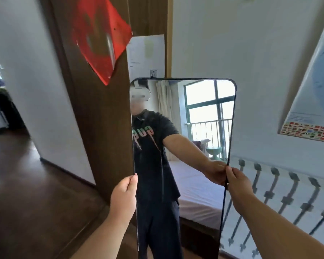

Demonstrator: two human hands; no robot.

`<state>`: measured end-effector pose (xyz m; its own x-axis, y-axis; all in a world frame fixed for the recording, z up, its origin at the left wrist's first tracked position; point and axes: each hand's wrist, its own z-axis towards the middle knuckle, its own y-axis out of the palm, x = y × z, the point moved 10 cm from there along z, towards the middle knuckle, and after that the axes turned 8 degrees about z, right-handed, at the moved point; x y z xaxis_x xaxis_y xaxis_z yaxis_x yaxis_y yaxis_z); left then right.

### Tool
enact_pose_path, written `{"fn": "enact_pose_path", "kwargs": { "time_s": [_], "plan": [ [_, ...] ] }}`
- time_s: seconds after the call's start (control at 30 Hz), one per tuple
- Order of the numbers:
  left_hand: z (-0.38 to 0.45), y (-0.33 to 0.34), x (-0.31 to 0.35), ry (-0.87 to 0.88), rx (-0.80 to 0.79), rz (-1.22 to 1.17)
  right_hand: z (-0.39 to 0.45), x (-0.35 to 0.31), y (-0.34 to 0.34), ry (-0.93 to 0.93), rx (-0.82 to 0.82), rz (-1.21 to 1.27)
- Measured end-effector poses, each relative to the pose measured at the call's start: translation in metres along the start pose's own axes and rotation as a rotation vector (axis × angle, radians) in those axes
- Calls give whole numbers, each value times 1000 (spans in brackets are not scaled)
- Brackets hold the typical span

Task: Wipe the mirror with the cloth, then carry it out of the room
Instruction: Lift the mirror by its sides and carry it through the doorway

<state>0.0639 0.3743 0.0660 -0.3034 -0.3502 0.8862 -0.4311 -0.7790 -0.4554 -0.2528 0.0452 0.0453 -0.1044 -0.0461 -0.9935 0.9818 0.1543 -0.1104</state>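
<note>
A tall mirror [198, 101] with a thin black frame and rounded top corners stands upright in front of me. My left hand [124, 191] grips its left edge about halfway down. My right hand [238, 184] grips its right edge at about the same height. The glass reflects a person in a dark T-shirt, a bed and a window with a balcony railing. No cloth is in view.
A brown wooden door [101, 118] with a red paper sheet [101, 38] stands open just left of the mirror. Beyond it at the left lies a dark wood floor [26, 184] through the doorway. A wall radiator [279, 199] and a map poster [318, 86] are on the right.
</note>
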Motion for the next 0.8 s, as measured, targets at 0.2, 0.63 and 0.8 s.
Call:
{"fn": "enact_pose_path", "kwargs": {
  "time_s": [0.2,0.63,0.8],
  "plan": [
    [-20,-96,-39,-106,193,14,-22,-15,106,-50,-240,4],
    [-123,-300,-120,-269,595,80,-167,-60,335,-75,-626,106],
    [-155,-388,-162,-308,665,66,-247,-71,428,-52,-740,148]
  ]
}}
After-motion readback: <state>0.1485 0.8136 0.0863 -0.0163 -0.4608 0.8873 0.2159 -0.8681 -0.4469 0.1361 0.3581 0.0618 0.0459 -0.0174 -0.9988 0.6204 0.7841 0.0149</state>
